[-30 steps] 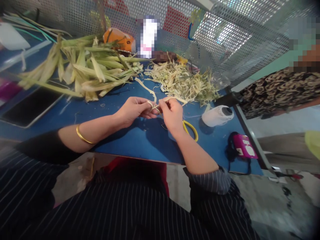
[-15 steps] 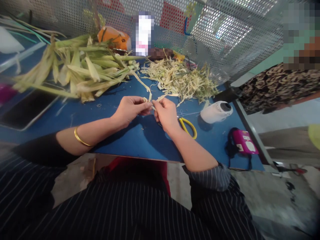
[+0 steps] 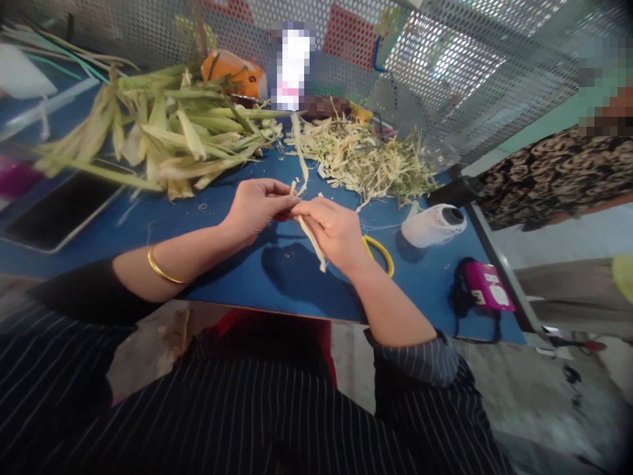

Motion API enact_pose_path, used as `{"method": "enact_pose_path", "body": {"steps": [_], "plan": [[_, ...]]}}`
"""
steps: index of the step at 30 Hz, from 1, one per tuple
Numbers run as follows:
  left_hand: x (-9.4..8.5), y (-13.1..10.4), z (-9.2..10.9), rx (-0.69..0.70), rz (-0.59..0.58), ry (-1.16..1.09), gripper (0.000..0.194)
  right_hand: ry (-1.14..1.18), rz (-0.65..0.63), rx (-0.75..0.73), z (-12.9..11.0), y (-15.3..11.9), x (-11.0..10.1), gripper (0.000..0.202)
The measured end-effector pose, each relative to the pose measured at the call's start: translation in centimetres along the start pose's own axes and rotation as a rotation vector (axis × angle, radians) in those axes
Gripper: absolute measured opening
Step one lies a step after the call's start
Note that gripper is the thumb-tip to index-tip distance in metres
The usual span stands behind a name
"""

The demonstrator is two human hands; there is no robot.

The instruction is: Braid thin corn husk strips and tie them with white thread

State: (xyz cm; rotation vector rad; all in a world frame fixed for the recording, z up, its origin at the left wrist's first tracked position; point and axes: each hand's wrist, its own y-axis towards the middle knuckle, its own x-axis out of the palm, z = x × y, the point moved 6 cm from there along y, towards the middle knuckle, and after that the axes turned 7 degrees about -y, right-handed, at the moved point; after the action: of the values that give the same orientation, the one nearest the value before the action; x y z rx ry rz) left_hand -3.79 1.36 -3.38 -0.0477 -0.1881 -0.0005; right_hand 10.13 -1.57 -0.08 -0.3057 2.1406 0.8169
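Note:
My left hand [image 3: 260,208] and my right hand [image 3: 333,231] meet above the blue table, fingertips pinched together on a pale husk strip [image 3: 312,243]. One end of the strip hangs down beside my right palm; another length [image 3: 302,161] rises away behind my fingertips. Where the pieces cross is hidden by my fingers. Partly behind my right wrist lie scissors with a yellow handle [image 3: 383,254]. Thin white thread runs from near my right hand to a white thread spool [image 3: 430,225]. Beyond my hands lies a heap of shredded husk strips [image 3: 366,158].
Whole corn husks [image 3: 188,135] cover the back left of the blue table [image 3: 237,280]. A dark flat phone-like slab [image 3: 64,208] lies at left. A magenta box with a black strap [image 3: 489,285] sits near the right edge. A perforated metal screen [image 3: 445,72] borders the back; a person in patterned clothing stands at right.
A husk strip end has swung down, now hanging below my right fingers. My right hand has turned more sideways over the left fingertips. The view has shifted slightly.

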Motion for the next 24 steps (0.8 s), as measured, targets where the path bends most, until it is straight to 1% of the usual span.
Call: {"method": "enact_pose_path", "body": {"steps": [2, 4, 5, 8, 11, 13, 15, 18, 21, 23, 24], "plan": [[0.4, -0.2, -0.2, -0.015, -0.062, 0.031, 0.011, -0.154, 0.092, -0.047, 0.1, 0.2, -0.8, 0.024], [0.8, -0.5, -0.4, -0.044, -0.124, 0.028, 0.012, -0.25, 0.184, -0.105, 0.3, 0.3, -1.4, 0.024], [1.0, -0.6, -0.5, -0.064, -0.149, 0.02, 0.013, -0.287, 0.208, -0.134, 0.5, 0.3, -1.5, 0.024], [1.1, -0.8, -0.6, -0.114, -0.175, -0.013, 0.014, -0.397, 0.21, -0.148, 1.2, 0.4, -1.3, 0.024], [1.1, -0.8, -0.7, -0.151, -0.181, -0.03, 0.018, -0.451, 0.199, -0.057, 1.8, 0.3, -1.0, 0.025], [1.3, -0.9, -0.8, -0.167, -0.206, -0.026, 0.022, -0.401, 0.183, 0.051, 2.1, 0.2, -0.8, 0.024], [1.5, -1.0, -0.9, -0.161, -0.222, -0.011, 0.023, -0.302, 0.163, 0.17, 2.5, 0.2, -0.4, 0.024], [1.5, -1.1, -1.0, -0.126, -0.18, 0.025, 0.018, -0.167, 0.132, 0.279, 3.0, 0.2, 0.1, 0.026], [1.1, -0.8, -1.0, -0.108, -0.098, 0.009, 0.013, -0.055, 0.105, 0.322, 3.5, 0.4, 0.0, 0.019], [0.6, -0.4, -1.0, -0.104, -0.049, -0.048, 0.014, 0.022, 0.088, 0.299, 3.6, 0.5, -0.4, 0.013], [0.3, -0.2, -1.0, -0.105, -0.031, -0.079, 0.015, 0.067, 0.071, 0.27, 3.4, 0.5, -0.6, 0.014]]}}
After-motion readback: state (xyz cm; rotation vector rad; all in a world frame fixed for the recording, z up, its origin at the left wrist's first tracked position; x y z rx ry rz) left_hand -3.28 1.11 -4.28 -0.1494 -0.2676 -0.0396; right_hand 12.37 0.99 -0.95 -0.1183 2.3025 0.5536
